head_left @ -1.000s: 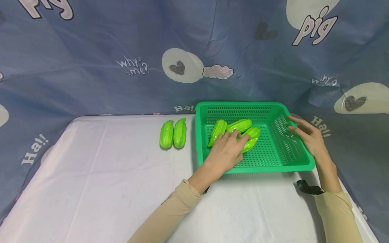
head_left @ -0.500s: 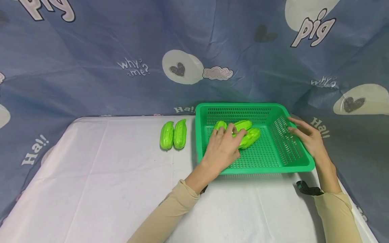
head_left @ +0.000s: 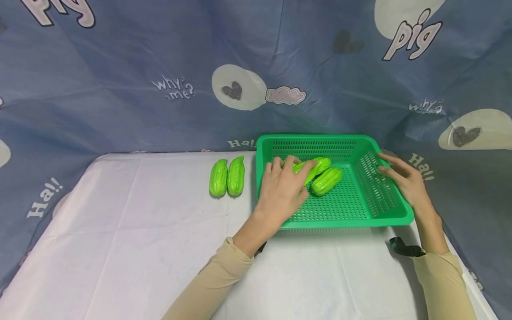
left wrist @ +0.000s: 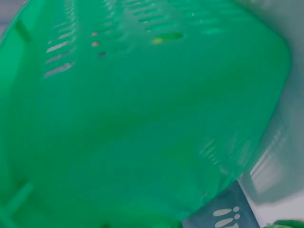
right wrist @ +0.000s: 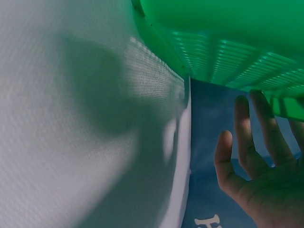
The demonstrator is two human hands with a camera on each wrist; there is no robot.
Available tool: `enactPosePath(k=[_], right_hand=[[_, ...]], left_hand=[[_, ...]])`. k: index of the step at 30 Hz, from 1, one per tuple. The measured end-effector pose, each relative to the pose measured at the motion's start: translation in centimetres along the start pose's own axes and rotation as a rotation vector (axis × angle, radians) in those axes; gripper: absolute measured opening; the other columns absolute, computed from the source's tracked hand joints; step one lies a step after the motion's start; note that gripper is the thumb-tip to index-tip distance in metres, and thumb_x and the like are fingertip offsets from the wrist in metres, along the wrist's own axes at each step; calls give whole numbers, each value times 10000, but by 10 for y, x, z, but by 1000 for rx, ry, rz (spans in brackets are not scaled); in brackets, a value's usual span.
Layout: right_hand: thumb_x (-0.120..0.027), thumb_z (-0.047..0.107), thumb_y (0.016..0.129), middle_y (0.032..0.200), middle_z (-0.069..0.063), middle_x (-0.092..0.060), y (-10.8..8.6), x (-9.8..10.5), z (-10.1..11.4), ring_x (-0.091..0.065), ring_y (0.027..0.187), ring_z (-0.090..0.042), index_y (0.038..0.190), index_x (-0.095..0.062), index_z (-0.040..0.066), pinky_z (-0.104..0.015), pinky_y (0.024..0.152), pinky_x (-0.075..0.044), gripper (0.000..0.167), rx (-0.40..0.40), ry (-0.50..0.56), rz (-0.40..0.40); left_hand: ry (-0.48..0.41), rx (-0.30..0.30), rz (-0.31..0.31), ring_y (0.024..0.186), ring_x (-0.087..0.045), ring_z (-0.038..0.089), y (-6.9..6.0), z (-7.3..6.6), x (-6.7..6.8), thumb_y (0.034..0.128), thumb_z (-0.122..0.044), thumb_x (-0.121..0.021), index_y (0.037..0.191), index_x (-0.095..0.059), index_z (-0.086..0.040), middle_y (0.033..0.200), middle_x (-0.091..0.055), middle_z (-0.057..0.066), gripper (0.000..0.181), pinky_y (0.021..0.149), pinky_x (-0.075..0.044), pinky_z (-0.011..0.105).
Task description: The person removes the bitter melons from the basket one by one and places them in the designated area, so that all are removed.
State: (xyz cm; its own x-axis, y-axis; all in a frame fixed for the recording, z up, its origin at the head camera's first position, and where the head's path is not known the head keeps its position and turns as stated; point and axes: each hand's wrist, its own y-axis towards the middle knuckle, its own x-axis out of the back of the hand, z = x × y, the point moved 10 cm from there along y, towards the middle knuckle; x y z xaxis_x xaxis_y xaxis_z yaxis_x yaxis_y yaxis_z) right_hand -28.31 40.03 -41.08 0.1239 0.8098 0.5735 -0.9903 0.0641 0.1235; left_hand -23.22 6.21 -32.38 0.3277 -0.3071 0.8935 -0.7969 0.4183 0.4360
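In the head view, the left hand [head_left: 280, 193] reaches into the green basket [head_left: 344, 223], its fingers and thumb curled round a bright green ridged vegetable [head_left: 306, 174] that they partly hide. Right of it, a vegetable [head_left: 326, 181] lies on the basket floor, with another [head_left: 324, 163] behind. Whatever lies under the palm is hidden. The right hand [head_left: 410, 182] grips the basket's right rim, thumb over the edge; several of its fingers show outside the wall in the right wrist view. Two more vegetables [head_left: 218, 178] [head_left: 236, 176] lie side by side left of the basket.
A white cloth covers the table [head_left: 160, 249]. Behind it hangs a blue printed curtain [head_left: 132, 111]. The basket stands near the table's back right corner. In the left wrist view, the basket's green wall [left wrist: 142, 123] fills most of the picture.
The left hand has moved left inside the basket, shifting a vegetable leftward, away from the one at the right. The right hand and the two vegetables on the cloth have stayed in place.
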Motion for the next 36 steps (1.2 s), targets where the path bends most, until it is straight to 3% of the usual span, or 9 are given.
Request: enactPosePath(k=[5,11,15,25,36], right_hand=[[-616,300,1107,1087,409,-666,-1,0,1,-656,940,129,1587,-556,244,-84,787,-518,487,2,7,1],[-618,298,1105,1069,406,-673,0,0,-1,-663,917,125,1583,-561,255,-96,763,-527,483,-3,15,3],[-613,300,1108,1074,411,-666,1,1,1,-654,945,136,1588,-555,244,-81,796,-514,487,5,1,2],[-616,394,1099,1081,425,-646,-1,-1,-1,-657,932,120,1586,-558,264,-120,768,-535,508,-46,-25,-1],[-606,313,1111,1157,421,-621,0,0,0,-618,1014,163,1594,-548,241,-57,845,-471,491,8,-15,2]], left_hand=[[0,30,-57,970,-670,301,1,8,13,965,-355,-813,1518,-568,-352,1375,-693,69,605,780,-512,358],[-4,93,-125,943,-658,308,1,24,29,950,-266,-757,1525,-575,-314,1372,-676,97,605,742,-495,357],[-4,130,-151,922,-672,303,0,36,37,941,-292,-770,1515,-576,-300,1341,-681,99,607,714,-507,361],[-60,179,-132,961,-670,339,-3,59,40,982,-325,-781,1501,-592,-242,1324,-674,140,559,772,-546,410],[-71,278,-115,939,-629,419,-15,107,41,1024,-217,-718,1580,-496,-245,1379,-617,215,600,785,-494,477]])
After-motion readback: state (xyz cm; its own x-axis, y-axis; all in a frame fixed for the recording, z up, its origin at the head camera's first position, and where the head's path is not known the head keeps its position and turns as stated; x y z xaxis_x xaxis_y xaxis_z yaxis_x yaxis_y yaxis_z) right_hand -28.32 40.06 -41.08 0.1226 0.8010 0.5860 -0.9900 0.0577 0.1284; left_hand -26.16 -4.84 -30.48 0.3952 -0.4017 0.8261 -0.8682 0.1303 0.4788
